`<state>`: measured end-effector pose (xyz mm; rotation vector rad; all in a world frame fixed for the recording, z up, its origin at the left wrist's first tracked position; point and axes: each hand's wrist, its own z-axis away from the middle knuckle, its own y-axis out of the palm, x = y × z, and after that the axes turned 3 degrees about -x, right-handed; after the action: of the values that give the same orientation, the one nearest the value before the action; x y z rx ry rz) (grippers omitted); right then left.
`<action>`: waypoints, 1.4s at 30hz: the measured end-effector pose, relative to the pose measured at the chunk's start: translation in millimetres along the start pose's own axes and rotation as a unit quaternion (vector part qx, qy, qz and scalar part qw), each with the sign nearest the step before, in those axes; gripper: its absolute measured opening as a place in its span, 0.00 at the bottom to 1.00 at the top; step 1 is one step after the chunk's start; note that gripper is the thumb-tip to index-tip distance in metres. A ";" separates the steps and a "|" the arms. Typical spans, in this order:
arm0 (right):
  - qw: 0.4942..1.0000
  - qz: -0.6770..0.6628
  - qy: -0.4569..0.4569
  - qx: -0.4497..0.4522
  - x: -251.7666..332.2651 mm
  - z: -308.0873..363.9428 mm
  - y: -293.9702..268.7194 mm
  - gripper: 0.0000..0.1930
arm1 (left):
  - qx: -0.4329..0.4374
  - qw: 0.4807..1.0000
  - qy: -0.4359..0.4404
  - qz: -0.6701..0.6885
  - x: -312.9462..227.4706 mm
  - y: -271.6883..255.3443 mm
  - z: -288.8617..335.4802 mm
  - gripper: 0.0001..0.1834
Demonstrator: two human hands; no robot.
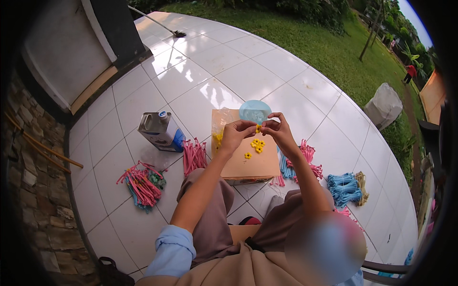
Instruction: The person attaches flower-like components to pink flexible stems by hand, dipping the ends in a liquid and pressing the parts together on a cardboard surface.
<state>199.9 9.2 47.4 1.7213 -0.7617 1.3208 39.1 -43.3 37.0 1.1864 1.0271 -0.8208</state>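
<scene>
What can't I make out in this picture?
All in the head view:
Small yellow flower-shaped piece: partly covered by the left hand and right hand; too small for detail.
Light-blue round bowl: near edge partly behind fingers; contents unclear.
Large round multicoloured patch, lower right: blurred, hiding what lies there.
Black bag-like thing, lower left: cut off by the lower edge.
Distant person in red: too small for detail.
</scene>
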 end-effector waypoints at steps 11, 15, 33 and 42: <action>0.993 -0.001 0.092 -0.071 -38.2 -5.3 3.3 0.25 | -0.089 0.931 0.166 -0.312 10.9 -8.4 -4.9 0.06; 0.996 0.020 0.066 -0.051 -34.2 -4.1 1.9 0.26 | -0.068 0.931 0.183 -0.310 10.7 -0.1 -4.0 0.09; 0.991 0.126 0.022 -0.030 -42.8 -8.4 3.4 0.17 | -0.042 0.958 0.107 -0.261 6.0 -8.5 -2.6 0.06; 0.898 0.412 -0.137 -0.067 -39.4 -29.2 19.8 0.15 | -0.316 0.881 0.169 -0.308 2.0 -79.9 -35.1 0.14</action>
<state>159.0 24.7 17.6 1.5278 -1.8460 1.5047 -40.6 -25.2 6.3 0.4262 1.8482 -0.6704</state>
